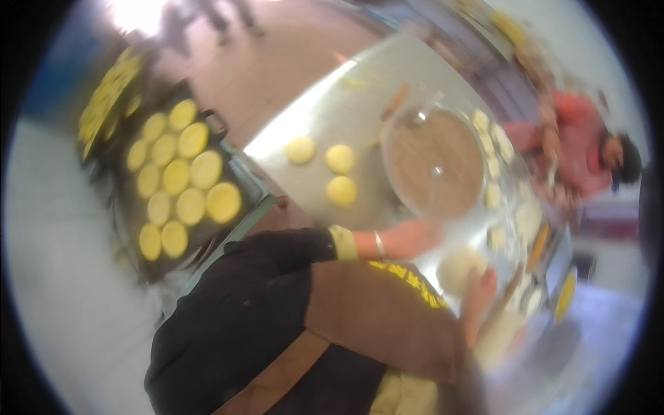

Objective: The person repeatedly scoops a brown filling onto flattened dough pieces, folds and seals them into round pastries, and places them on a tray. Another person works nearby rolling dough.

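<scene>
My left hand (417, 237), blurred, with a bracelet at its wrist, hovers by the near rim of a large round bowl of brown filling (436, 161). What its fingers do is too blurred to tell. My right hand (481, 290) touches the edge of a flat round of pale dough (459, 270) on the metal table (290, 116). Left of the bowl lie several yellow dough rounds (341, 191). Pale dough pieces (493, 194) line the bowl's right side.
A dark tray (199, 238) of yellow rounds stands on a rack at the left. Beyond the table's right side is a co-worker in red (581, 140). An orange-handled tool (538, 248) lies at the right. Another person's legs (228, 18) show at the top.
</scene>
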Available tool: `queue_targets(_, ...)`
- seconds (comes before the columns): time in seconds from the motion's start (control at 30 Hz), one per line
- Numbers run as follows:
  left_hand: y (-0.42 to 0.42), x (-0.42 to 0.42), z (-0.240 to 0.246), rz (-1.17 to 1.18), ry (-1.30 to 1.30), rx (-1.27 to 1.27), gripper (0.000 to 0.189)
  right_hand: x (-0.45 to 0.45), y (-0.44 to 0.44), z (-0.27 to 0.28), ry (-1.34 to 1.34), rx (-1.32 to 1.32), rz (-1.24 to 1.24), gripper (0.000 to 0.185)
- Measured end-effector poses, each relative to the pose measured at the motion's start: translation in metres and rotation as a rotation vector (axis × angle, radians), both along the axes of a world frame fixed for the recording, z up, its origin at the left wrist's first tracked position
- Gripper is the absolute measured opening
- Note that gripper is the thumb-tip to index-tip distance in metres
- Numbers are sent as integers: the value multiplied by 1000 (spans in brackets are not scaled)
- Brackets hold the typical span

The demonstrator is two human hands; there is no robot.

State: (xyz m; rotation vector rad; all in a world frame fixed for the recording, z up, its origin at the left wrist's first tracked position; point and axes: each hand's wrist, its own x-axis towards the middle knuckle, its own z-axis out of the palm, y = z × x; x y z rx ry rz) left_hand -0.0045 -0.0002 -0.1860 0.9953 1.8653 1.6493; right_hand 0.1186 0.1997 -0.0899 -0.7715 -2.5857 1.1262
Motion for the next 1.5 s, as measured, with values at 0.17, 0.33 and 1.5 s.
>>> queue_targets(0.17, -35, -26, 64, 7, -489, 112, 42, -57, -61, 33, 156, -145, 11, 26)
queue_targets(0.33, -34, -38, 89, 253, -529, 137, 31, -92, -97, 10, 224, -5, -54, 23)
queue_targets(1.5, -98, -64, -22, 174, -460, 461, 41, -192, 24, -72, 165, 172, 893, 18)
